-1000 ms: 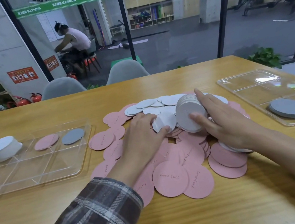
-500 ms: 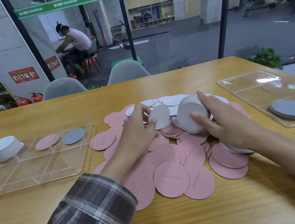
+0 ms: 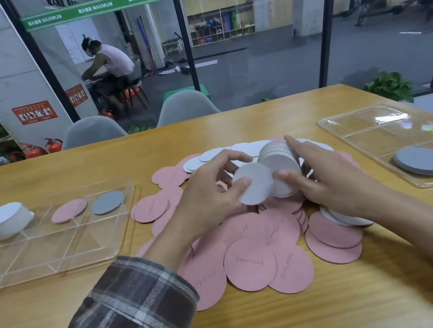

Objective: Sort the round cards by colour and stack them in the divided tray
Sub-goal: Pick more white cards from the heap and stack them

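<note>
A loose heap of pink round cards [image 3: 250, 264] covers the table's middle, with white round cards [image 3: 209, 155] at its far side. My left hand [image 3: 209, 193] pinches one white card [image 3: 256, 185] upright, its face against a stack of white cards [image 3: 281, 163] gripped on edge by my right hand [image 3: 326, 177]. The clear divided tray [image 3: 38, 251] at the left holds a tall white stack [image 3: 5, 219], a pink card [image 3: 69, 210] and a grey card [image 3: 107, 202] in its far compartments.
A second clear tray [image 3: 374, 123] at the right holds a grey stack [image 3: 421, 161] in its near compartment. A few white cards [image 3: 342, 218] lie under my right wrist. Grey chairs stand behind the table's far edge. Beyond the glass a person sits.
My left hand lifted one white card off the heap and carried it right, up against the stack in my right hand. The right hand stayed nearly still.
</note>
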`<control>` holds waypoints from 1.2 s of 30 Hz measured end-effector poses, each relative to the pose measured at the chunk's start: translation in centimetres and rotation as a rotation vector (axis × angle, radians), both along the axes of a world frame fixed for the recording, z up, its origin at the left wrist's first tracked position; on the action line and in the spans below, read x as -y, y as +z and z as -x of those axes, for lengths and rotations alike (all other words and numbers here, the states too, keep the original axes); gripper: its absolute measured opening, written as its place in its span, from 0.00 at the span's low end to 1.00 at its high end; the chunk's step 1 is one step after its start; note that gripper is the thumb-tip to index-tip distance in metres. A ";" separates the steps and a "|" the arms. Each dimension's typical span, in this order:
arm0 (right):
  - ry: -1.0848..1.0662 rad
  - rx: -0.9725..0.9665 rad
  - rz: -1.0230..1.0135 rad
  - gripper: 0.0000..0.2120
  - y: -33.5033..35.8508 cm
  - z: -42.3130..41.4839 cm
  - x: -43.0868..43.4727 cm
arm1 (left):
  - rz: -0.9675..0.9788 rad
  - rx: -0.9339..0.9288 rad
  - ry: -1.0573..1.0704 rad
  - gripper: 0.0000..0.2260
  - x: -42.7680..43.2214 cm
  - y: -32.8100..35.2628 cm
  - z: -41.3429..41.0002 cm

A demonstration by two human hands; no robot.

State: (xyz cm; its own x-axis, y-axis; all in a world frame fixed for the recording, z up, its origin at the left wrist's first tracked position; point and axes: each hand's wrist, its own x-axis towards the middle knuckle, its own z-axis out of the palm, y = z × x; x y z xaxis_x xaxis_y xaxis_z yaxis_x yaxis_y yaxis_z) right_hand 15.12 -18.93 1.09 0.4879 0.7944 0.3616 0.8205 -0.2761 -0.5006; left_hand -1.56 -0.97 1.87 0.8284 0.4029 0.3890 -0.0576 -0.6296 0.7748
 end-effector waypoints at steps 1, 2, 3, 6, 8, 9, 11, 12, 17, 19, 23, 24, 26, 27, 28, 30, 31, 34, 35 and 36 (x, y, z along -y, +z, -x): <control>-0.007 0.005 -0.008 0.38 0.2 0.2 0.0 | -0.008 0.033 0.017 0.11 0.3 -0.2 -0.1; -0.013 0.006 -0.015 0.38 0.4 0.4 0.1 | -0.003 0.079 0.048 0.12 0.7 -0.4 -0.2; -0.015 0.002 -0.022 0.37 0.7 0.6 0.1 | -0.003 0.129 0.087 0.13 1.0 -0.6 -0.3; 0.006 -0.001 -0.043 0.37 1.2 1.2 0.2 | -0.046 0.225 0.167 0.14 1.7 -1.1 -0.7; 0.035 -0.020 -0.063 0.38 1.3 1.3 0.1 | -0.099 0.261 0.182 0.13 2.0 -1.4 -1.0; 0.044 -0.035 -0.074 0.38 1.3 1.3 0.0 | -0.118 0.277 0.185 0.13 2.0 -1.5 -1.1; 0.051 -0.058 -0.095 0.38 1.3 1.3 0.0 | -0.133 0.294 0.188 0.12 2.0 -1.6 -1.2; 0.052 -0.062 -0.104 0.38 1.2 1.2 0.0 | -0.134 0.297 0.188 0.12 2.0 -1.6 -1.2; 0.059 -0.058 -0.119 0.43 0.9 1.0 0.2 | -0.103 0.302 0.184 0.08 2.3 -1.7 -1.2; 0.070 -0.060 -0.119 0.44 0.8 1.0 0.1 | -0.082 0.311 0.188 0.07 2.4 -1.8 -1.3; 0.064 -0.021 -0.120 0.42 0.5 1.1 0.0 | -0.052 0.326 0.177 0.08 2.8 -1.9 -1.5; 0.066 -0.016 -0.131 0.40 0.5 1.1 -0.1 | -0.059 0.324 0.175 0.10 2.7 -1.9 -1.5; 0.082 -0.024 -0.149 0.36 0.4 1.1 -0.1 | -0.131 0.265 0.180 0.17 2.4 -2.0 -1.7; 0.093 -0.031 -0.154 0.35 0.4 1.1 -0.1 | -0.151 0.200 0.158 0.23 2.2 -2.2 -1.7; 0.101 -0.031 -0.154 0.35 0.3 1.1 -0.2 | -0.134 0.127 0.114 0.28 2.0 -2.3 -1.6; 0.101 -0.022 -0.127 0.37 0.0 1.0 -0.3 | -0.037 0.003 0.011 0.35 2.0 -2.5 -1.5; 0.095 -0.021 -0.101 0.37 -0.1 1.0 -0.3 | -0.015 -0.033 -0.020 0.36 2.1 -2.6 -1.5; 0.090 0.075 -0.012 0.40 -0.6 1.0 -0.3 | -0.085 -0.098 -0.012 0.35 2.2 -2.7 -1.6; 0.083 0.135 0.033 0.42 -0.7 1.1 -0.3 | -0.124 -0.124 -0.003 0.35 2.4 -2.6 -1.6; 0.071 0.180 0.080 0.45 -0.8 1.1 -0.3 | -0.162 -0.149 0.007 0.35 2.5 -2.6 -1.6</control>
State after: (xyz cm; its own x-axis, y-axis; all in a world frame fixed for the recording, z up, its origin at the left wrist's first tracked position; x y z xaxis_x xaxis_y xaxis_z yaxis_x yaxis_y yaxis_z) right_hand 13.97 -18.61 0.31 0.3626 0.8543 0.3723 0.9137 -0.2472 -0.3225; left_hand 0.03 -3.49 -0.75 0.8791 0.3507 0.3228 0.0542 -0.7465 0.6632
